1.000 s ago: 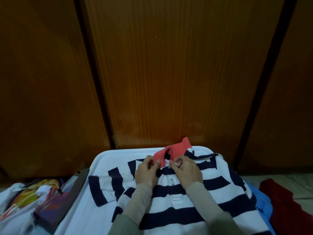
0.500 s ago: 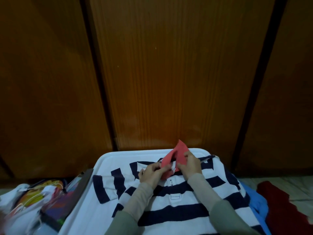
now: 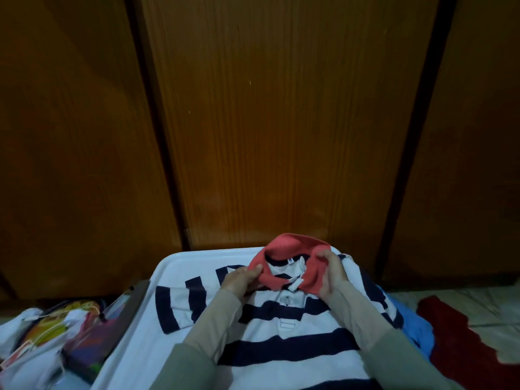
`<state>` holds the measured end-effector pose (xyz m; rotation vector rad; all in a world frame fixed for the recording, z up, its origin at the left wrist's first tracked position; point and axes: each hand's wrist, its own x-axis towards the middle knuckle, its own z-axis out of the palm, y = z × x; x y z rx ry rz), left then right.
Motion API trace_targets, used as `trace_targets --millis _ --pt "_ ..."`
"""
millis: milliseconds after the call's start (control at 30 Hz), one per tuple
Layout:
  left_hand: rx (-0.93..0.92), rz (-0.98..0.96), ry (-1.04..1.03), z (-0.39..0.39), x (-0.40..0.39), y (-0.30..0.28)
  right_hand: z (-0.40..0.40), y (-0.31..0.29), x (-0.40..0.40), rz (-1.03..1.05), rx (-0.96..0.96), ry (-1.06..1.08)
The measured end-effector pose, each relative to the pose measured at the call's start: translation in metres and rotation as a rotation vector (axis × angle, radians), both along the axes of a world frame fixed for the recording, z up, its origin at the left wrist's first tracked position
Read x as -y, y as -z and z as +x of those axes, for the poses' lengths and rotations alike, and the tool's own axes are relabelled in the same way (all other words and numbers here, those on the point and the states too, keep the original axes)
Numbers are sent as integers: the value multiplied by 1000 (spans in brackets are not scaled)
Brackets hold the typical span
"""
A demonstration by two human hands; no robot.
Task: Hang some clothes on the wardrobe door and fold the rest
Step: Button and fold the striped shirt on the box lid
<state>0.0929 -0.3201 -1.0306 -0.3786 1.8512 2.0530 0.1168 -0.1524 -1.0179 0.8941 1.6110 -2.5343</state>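
Head view: striped polo (image 3: 284, 344) flat on white tray (image 3: 174, 266), collar (image 3: 292, 246) toward wardrobe; both hands' fingers pinch collar.

Neck label (image 3: 290, 262) inside striped shirt (image 3: 281, 350): print too small to read.

Wardrobe doors (image 3: 281, 122): shut, wall off far side just behind white tray (image 3: 180, 266).
Tray left strip: bare, passable.
Left of tray: dark board (image 3: 132, 299) on edge, cluttered bags (image 3: 42, 339).
Right: blue cloth (image 3: 416, 330), red cloth (image 3: 461, 342) on floor.
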Motion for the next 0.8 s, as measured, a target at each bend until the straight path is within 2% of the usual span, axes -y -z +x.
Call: trace_targets --millis 67,200,333,500,600,633,733,800 --pt "75 67 9 3 0 -1 0 -1 -1 -1 0 -59" --pt "166 128 -15 5 6 -9 -8 6 -9 131 -14 17" --pt "207 165 -55 1 18 -16 -3 1 -19 70 30 -13" --pt "186 147 85 13 14 -31 -2 -6 -17 292 -37 -140" --pt "132 175 131 19 7 -39 -1 -1 -16 609 -131 -137" --pt "91 132 132 16 5 -38 2 0 -17 722 -156 -115" --pt "-118 -190 56 9 2 -25 8 1 -20 1065 -170 -91" --pt "-293 -366 -37 9 4 -20 7 3 -24 1155 -163 -102"
